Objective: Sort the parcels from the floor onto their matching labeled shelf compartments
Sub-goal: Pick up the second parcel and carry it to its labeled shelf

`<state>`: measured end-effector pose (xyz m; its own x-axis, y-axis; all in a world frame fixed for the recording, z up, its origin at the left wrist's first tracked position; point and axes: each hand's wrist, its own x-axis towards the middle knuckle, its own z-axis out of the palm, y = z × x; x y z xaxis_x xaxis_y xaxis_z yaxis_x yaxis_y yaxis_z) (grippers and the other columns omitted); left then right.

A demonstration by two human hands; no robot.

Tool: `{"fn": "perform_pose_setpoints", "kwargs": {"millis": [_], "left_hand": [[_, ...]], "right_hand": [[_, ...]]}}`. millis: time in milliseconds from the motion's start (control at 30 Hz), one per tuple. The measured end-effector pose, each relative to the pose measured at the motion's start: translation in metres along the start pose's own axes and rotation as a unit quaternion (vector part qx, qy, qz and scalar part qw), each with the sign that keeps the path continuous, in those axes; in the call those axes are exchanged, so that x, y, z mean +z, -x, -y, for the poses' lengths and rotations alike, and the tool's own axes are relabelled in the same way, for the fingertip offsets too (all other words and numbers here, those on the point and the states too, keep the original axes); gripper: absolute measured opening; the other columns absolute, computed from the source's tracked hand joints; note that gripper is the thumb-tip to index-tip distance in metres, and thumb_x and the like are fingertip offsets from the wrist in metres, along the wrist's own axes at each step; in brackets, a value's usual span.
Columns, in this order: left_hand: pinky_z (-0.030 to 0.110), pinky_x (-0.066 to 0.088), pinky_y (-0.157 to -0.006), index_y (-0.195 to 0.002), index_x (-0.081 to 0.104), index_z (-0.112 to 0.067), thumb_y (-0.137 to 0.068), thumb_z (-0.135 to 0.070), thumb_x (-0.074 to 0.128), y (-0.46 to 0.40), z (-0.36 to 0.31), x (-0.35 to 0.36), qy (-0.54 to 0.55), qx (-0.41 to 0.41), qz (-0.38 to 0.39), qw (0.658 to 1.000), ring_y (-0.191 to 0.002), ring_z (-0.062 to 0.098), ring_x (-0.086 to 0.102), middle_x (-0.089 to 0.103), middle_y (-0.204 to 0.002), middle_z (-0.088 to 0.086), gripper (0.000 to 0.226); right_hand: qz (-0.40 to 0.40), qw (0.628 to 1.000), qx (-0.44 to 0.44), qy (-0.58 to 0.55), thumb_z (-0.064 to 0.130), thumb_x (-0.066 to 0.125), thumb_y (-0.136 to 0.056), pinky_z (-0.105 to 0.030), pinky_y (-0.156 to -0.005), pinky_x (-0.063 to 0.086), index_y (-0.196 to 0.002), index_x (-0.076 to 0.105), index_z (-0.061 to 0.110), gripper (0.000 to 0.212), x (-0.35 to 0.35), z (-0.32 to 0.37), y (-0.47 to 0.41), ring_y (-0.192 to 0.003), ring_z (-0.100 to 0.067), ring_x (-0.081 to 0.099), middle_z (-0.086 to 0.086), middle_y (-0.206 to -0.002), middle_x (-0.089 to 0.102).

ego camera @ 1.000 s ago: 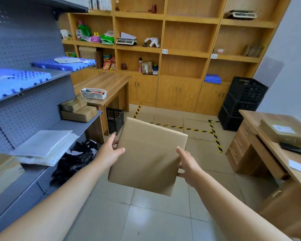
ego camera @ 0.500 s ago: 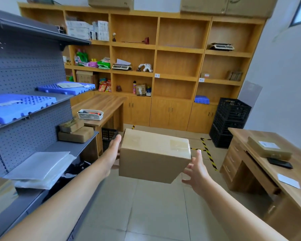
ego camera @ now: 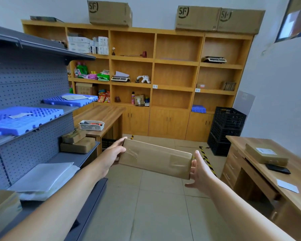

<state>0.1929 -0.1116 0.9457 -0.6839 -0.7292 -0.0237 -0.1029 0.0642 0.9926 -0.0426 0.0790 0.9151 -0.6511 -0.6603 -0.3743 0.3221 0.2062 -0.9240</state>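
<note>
A brown cardboard parcel (ego camera: 155, 158), sealed with clear tape, is held in the air between two hands, above the tiled floor (ego camera: 156, 206) and in front of the wooden shelf unit (ego camera: 174, 73). Its left end is gripped by the left hand (ego camera: 114, 153), whose thumb is laid over the top edge while the fingers are hidden behind the box. Its right end is pressed by the right hand (ego camera: 199, 171) with fingers straight and spread, the palm set against the end face. The parcel is tilted, its right end lower than its left. To the left a grey metal rack (ego camera: 30, 94) is seen, on which blue plastic mats (ego camera: 23, 117), white padded envelopes (ego camera: 43, 178) and two small brown boxes (ego camera: 76, 142) are laid. To the right another flat box (ego camera: 266, 154) is rested on a wooden desk (ego camera: 285, 173).
</note>
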Motion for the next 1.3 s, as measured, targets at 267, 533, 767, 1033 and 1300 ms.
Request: {"fn": "perform_pose_setpoints", "kwargs": {"millis": [267,533,767,1033,1300], "left_hand": [[0.042,0.045,-0.092,-0.109,0.041,-0.029,-0.088,-0.052,0.045,0.001,0.005,0.003,0.019,0.02,-0.014,1.0,-0.109,0.023,0.052,0.058,-0.113,0.006,0.031],[0.04,0.034,-0.102,-0.137,0.017,-0.025,-0.087,-0.018,0.06,0.003,-0.003,0.011,0.003,0.036,-0.032,0.999,-0.114,0.016,0.04,0.043,-0.131,0.002,0.067],[0.033,0.035,-0.095,-0.143,0.013,-0.026,-0.085,-0.002,0.054,0.005,-0.004,0.009,0.022,0.066,-0.012,0.998,-0.12,0.015,0.038,0.034,-0.149,0.003,0.075],[0.034,0.036,-0.1,-0.145,0.018,-0.025,-0.084,0.003,0.046,0.002,-0.007,0.003,0.047,0.096,-0.014,0.994,-0.121,0.015,0.041,0.036,-0.145,-0.003,0.073],[0.041,0.039,-0.093,-0.145,0.013,-0.028,-0.077,-0.021,0.07,0.007,-0.001,0.017,0.036,0.082,-0.29,0.953,-0.132,0.029,0.033,0.024,-0.151,0.011,0.089]], "right_hand": [[0.043,0.998,0.035,0.025,0.071,0.017,-0.086,-0.064,-0.101,0.032,-0.102,0.05,0.023,0.061,0.004,0.002,0.007,-0.106,-0.037,0.06,-0.02,-0.114,0.064],[0.068,0.997,-0.025,0.037,0.034,0.057,-0.086,-0.047,-0.083,0.051,-0.122,0.046,0.013,0.043,0.0,-0.006,0.006,-0.081,-0.029,0.066,-0.013,-0.104,0.066],[0.066,0.995,-0.064,0.027,0.01,0.055,-0.081,-0.033,-0.066,0.052,-0.102,0.058,0.009,0.022,0.006,0.002,0.014,-0.072,-0.025,0.06,-0.014,-0.101,0.067],[0.054,0.996,-0.063,0.041,0.021,0.065,-0.082,-0.05,-0.083,0.053,-0.119,0.054,0.017,0.039,0.008,0.0,0.016,-0.082,-0.025,0.065,-0.008,-0.1,0.067],[0.013,0.997,-0.08,-0.018,0.022,0.076,-0.073,-0.042,-0.067,0.059,-0.129,0.044,0.009,0.066,0.037,-0.004,0.02,-0.087,-0.029,0.072,-0.016,-0.111,0.068]]}}
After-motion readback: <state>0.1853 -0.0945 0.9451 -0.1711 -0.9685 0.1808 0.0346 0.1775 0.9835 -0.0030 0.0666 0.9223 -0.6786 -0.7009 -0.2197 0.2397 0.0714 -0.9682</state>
